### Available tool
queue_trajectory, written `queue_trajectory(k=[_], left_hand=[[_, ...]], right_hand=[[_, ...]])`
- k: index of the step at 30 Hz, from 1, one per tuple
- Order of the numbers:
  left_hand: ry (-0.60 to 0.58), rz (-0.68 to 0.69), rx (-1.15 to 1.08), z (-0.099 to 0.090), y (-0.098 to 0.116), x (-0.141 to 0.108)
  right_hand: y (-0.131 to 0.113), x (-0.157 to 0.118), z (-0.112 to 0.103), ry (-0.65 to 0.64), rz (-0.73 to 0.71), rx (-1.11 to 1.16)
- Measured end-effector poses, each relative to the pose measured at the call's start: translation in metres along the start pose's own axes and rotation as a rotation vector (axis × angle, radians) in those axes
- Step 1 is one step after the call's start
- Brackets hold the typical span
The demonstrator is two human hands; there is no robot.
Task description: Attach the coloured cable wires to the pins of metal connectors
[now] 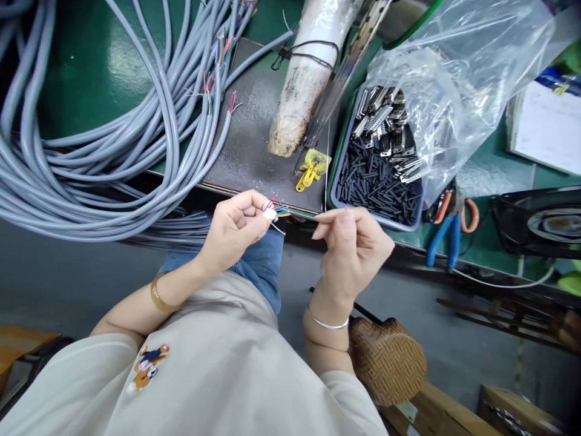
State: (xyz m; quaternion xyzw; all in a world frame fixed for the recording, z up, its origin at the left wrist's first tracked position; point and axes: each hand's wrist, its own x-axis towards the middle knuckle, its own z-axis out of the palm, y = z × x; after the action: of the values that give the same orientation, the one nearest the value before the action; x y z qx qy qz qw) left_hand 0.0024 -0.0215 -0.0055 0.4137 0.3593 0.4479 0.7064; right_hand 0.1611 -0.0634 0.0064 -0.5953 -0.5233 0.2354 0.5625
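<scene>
My left hand [238, 227] is closed in a pinch on the stripped end of a cable, and thin coloured wires [282, 212] fan out from between thumb and forefinger. Red, blue, green, orange and white strands show among them. My right hand [349, 248] is raised to the right of these wires, thumb and fingers pinched together. A thin greyish wire strand [305, 215] seems to run from the bunch to its fingertips. Behind the left hand lies a large bundle of grey cables [136, 145], several with coloured wire ends bared.
A blue-grey bin [333, 191] holds black tubing pieces [372, 181] and metal connectors [385, 121], partly under a plastic bag [458, 79]. Yellow snips [310, 172], a wrapped white roll [304, 91] and blue-and-orange pliers [449, 227] lie around the bench. A woven-top stool [390, 360] stands below.
</scene>
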Motion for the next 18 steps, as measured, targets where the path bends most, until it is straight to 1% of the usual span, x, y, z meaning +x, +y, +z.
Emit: queue_trajectory(k=[3,5,10,12,14,16,18], left_hand=[[0.002,-0.042,-0.037,-0.003,0.000,0.000],[-0.001,-0.042,-0.032,-0.004,-0.001,-0.001],[-0.033,0.016,-0.026,-0.005,-0.004,-0.006],[-0.034,0.031,-0.026,-0.005,-0.004,-0.007],[-0.023,0.026,-0.031,-0.006,-0.004,-0.007],[-0.027,-0.010,-0.070,-0.006,-0.003,-0.007],[-0.070,-0.089,-0.162,-0.009,-0.001,-0.005]], right_hand=[[0.000,0.001,0.001,-0.139,0.068,-0.014],[0.000,0.001,0.004,-0.210,0.112,-0.008],[-0.002,0.001,0.012,-0.252,0.156,0.015],[-0.004,0.000,0.012,-0.252,0.129,-0.009],[-0.006,-0.003,0.012,-0.262,0.063,-0.054],[-0.007,-0.005,0.010,-0.278,0.000,-0.085],[-0.007,-0.007,0.008,-0.256,-0.012,-0.074]])
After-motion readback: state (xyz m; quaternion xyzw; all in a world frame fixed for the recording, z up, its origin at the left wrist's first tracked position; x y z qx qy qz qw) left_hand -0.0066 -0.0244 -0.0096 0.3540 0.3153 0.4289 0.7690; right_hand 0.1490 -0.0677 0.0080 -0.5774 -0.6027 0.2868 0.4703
